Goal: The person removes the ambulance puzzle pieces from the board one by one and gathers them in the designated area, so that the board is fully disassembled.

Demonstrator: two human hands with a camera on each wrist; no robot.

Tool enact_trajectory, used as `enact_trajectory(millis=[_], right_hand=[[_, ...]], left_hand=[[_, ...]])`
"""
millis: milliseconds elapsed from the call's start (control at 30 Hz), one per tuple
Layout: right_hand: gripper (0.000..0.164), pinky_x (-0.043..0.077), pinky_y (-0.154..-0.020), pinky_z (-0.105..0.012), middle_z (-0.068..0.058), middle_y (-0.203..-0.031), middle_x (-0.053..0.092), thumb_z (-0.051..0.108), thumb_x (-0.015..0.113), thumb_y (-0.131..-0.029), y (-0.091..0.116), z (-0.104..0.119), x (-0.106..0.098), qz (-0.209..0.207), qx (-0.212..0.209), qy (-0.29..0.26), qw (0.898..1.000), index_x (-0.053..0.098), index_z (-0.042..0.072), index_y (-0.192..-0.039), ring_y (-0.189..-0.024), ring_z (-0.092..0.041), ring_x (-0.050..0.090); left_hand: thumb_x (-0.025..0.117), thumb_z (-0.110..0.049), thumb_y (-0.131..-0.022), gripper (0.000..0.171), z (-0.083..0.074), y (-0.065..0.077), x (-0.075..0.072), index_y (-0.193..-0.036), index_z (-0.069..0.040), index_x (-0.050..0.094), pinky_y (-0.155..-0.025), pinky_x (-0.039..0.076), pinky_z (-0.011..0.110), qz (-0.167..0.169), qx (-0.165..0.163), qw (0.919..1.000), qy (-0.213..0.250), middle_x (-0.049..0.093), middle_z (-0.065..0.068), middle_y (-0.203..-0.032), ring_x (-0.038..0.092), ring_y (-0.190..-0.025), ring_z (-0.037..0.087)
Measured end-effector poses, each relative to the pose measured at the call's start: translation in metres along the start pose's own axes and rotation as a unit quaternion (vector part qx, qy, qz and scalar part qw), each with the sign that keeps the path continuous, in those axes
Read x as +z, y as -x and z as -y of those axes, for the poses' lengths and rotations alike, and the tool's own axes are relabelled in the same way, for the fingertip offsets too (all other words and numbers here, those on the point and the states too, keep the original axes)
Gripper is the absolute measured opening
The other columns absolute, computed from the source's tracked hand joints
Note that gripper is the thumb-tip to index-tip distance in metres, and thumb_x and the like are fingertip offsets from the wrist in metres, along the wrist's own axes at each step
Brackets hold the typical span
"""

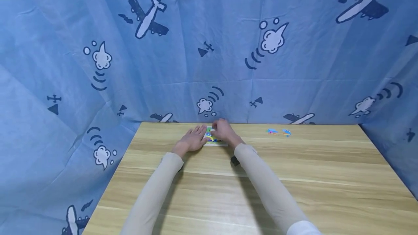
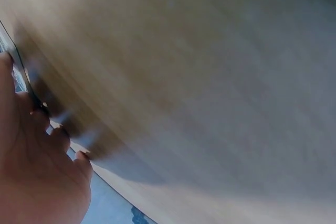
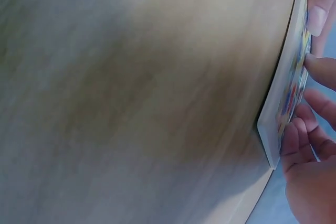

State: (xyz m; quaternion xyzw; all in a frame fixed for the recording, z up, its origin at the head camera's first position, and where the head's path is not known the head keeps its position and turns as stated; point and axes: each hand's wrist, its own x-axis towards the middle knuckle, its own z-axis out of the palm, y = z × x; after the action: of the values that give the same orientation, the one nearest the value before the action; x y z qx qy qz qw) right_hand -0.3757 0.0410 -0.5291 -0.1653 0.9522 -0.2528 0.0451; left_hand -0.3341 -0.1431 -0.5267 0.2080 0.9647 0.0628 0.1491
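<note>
A small jigsaw board (image 1: 215, 144) with a white border and a colourful picture lies near the table's far edge. My left hand (image 1: 193, 139) lies palm down with fingers extended at its left side, the thumb (image 3: 316, 20) resting on the board. Over the board's right part, my right hand (image 1: 224, 132) bends its fingers down to the picture. In the right wrist view, its thumb and forefinger touch the picture a little apart, and the other fingers (image 3: 290, 139) curl near the board's corner. I cannot tell whether a piece is between them.
Two loose jigsaw pieces, one blue and pink (image 1: 272, 131), the other blue and orange (image 1: 286, 132), lie right of the board on the wooden table (image 1: 310, 162). A blue curtain (image 1: 228, 64) with printed aeroplanes hangs right behind the table's far edge and along both sides.
</note>
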Motion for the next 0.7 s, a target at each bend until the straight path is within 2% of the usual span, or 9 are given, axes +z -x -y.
enact_trajectory(millis=[100,300,533,700], right_hand=[[0.019,0.052,-0.102,-0.043,-0.013,-0.111,0.067,0.019,0.076,-0.095,0.000,0.001,0.000,0.004,0.011,-0.014,1.000,0.073,0.004,-0.106,-0.107,-0.028,0.059],[0.009,0.053,-0.089,-0.040,-0.010,-0.095,0.069,0.013,0.075,-0.094,0.001,0.003,0.000,-0.007,0.006,-0.030,0.999,0.075,0.005,-0.090,-0.092,-0.024,0.060],[0.008,0.054,-0.076,-0.032,-0.008,-0.089,0.070,0.010,0.074,-0.093,0.001,0.003,0.002,-0.008,0.026,-0.065,0.998,0.075,0.003,-0.090,-0.079,-0.019,0.062],[0.006,0.052,-0.072,-0.028,-0.008,-0.088,0.071,0.009,0.074,-0.093,0.003,0.004,0.001,-0.013,0.042,-0.097,0.994,0.075,0.004,-0.090,-0.076,-0.017,0.061]], left_hand=[[0.025,-0.043,-0.115,0.066,-0.002,0.001,-0.002,-0.170,-0.007,0.013,-0.137,0.012,0.053,0.001,0.002,1.0000,-0.001,0.011,0.009,-0.179,0.010,-0.167,0.032],[0.024,-0.045,-0.115,0.068,0.002,-0.005,0.003,-0.170,-0.008,0.012,-0.137,0.011,0.053,0.000,0.000,1.0000,-0.002,0.010,0.008,-0.179,0.009,-0.167,0.031],[0.022,-0.048,-0.114,0.069,0.008,-0.014,0.010,-0.170,-0.011,0.007,-0.137,0.009,0.052,0.012,-0.003,0.9999,0.001,0.004,0.005,-0.180,0.004,-0.168,0.029],[0.024,-0.047,-0.114,0.069,0.004,-0.011,0.007,-0.170,-0.009,0.009,-0.137,0.009,0.051,0.009,-0.010,0.9999,0.001,0.004,0.005,-0.180,0.004,-0.168,0.028]])
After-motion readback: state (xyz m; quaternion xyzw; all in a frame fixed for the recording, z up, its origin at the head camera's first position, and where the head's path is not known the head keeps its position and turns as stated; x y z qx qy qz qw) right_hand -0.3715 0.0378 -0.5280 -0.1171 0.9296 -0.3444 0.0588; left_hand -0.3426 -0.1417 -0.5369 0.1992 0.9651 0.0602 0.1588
